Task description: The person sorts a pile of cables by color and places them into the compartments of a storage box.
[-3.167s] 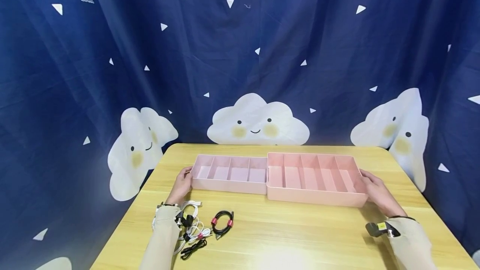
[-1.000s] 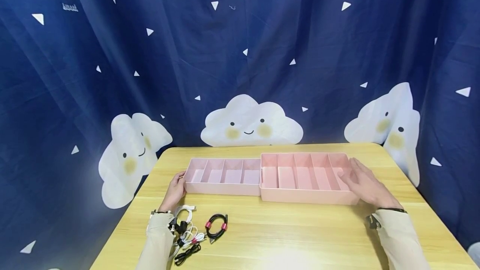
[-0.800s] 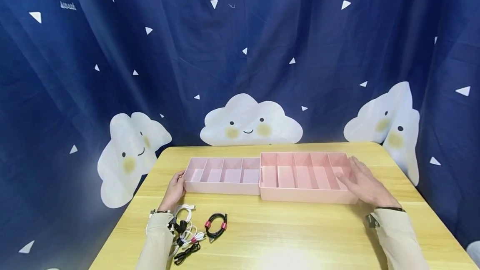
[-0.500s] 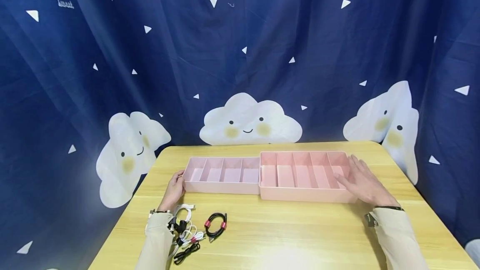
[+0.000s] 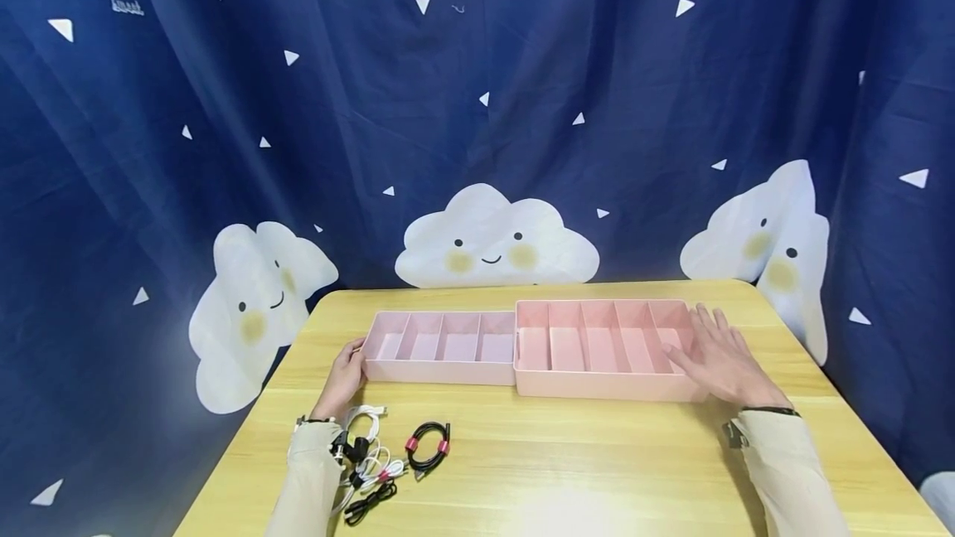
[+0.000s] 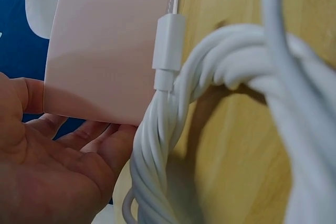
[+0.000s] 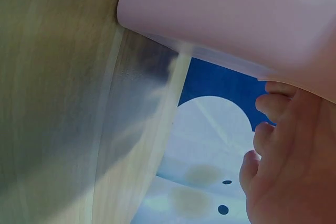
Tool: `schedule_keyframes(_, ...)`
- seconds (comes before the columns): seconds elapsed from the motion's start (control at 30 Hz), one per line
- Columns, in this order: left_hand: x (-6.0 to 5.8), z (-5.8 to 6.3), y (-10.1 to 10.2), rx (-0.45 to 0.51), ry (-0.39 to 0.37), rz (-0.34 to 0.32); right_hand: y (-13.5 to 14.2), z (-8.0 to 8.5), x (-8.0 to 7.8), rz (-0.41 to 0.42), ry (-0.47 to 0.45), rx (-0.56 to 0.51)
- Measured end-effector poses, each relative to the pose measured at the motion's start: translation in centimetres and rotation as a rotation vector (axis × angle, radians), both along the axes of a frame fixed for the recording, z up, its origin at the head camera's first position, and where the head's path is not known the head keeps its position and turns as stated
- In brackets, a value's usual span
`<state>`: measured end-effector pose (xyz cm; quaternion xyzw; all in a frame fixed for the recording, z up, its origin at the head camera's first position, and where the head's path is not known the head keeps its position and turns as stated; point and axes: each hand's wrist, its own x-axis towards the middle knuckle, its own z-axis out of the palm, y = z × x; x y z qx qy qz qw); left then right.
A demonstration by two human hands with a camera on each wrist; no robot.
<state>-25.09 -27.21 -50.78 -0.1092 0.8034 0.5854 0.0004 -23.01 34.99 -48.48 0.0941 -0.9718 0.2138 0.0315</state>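
Note:
A lavender divided box (image 5: 440, 371) and a taller pink divided box (image 5: 612, 386) stand end to end on the table. My left hand (image 5: 345, 373) holds the lavender box's outer left end; in the left wrist view its thumb is at one corner of the pale wall and the other fingers pass along the end. My right hand (image 5: 731, 367) rests against the pink box's right end, fingers straight and spread, thumb over the last compartment. In the right wrist view, the fingertips (image 7: 270, 106) show just past the box's edge.
Near my left forearm lie a coiled white cable (image 6: 157, 150), more white cables (image 5: 380, 475), and a small black cable (image 5: 369, 504). A black cable coil with red ties (image 5: 428, 447) lies to their right. A dark blue curtain (image 5: 358, 106) hangs behind the table (image 5: 537, 454).
My right hand, first gripping the pink box's end, now lies spread there with its thumb over the compartment. Lately its fingers have fanned out slightly. The left hand stays at the lavender box.

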Motion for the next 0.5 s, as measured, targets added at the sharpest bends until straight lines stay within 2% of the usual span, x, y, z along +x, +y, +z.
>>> schedule_keyframes(0.37, -0.03, -0.20, -0.26, -0.010, 0.009, -0.053, -0.05, -0.02, -0.24, 0.011, 0.019, 0.001)
schedule_keyframes(0.5, -0.12, -0.02, -0.35, -0.064, 0.011, -0.067, 0.02, -0.09, -0.26, 0.013, 0.021, -0.001)
